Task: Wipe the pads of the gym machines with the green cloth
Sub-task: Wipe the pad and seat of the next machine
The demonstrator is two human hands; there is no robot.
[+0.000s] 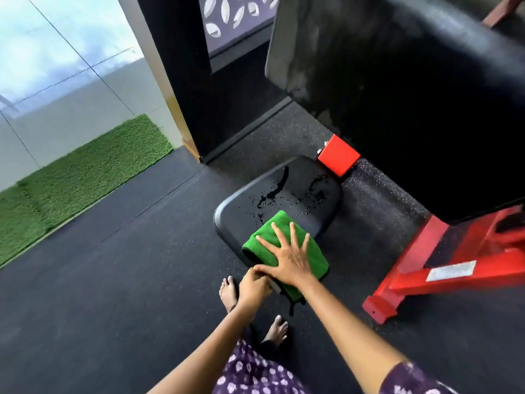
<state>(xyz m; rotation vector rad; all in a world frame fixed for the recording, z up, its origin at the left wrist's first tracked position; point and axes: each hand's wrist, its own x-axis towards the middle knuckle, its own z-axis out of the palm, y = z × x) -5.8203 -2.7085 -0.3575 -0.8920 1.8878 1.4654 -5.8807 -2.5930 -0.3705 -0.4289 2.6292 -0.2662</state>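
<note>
right hand presses flat on green cloth atop wet seat pad, left hand gripping its edge.

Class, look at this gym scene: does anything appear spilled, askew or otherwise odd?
Yes. Liquid drops and streaks lie on the black seat pad, beyond the green cloth that the right hand presses flat. The pad is wet there and not yet wiped.

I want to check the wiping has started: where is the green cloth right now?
In the head view, the green cloth lies on the near edge of the wet black seat pad, pressed flat under the right hand, left of the red frame.
</note>
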